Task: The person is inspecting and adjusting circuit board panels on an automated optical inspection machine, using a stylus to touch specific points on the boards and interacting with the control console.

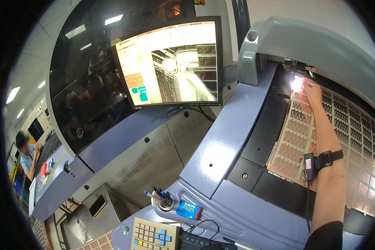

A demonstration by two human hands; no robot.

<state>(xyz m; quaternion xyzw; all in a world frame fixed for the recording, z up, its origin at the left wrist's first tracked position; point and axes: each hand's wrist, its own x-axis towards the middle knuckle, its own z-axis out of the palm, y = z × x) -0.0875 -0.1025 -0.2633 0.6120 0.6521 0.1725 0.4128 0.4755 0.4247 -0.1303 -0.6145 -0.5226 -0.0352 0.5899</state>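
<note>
The copper-coloured panel (293, 146), patterned with rows of small repeated shapes, lies flat on the black machine bed (254, 137). The right hand (313, 93) is at the far left corner of the panel, its forearm reaching in across the panel from the near side. The fingers (308, 83) are bent and drawn close together beside a bright patch of light (297, 84) on that same corner; glare hides how far apart the tips are, and I cannot tell whether they grip anything. The left hand is out of view, so its fingers cannot be told. A black strap with a small device (322, 161) circles the right wrist, above the panel. A grey machine arch (304, 41) rises over the panel's far end. Left of the panel stands a lit monitor (177, 71) showing a magnified view with a round, bright spot. On the blue-grey counter (233, 137), nearer than the panel and to its left, are a cup of pens (166, 203), a blue box (188, 210) and a beige keypad (154, 237). Far left of the panel, another person (26, 150) sits.
</note>
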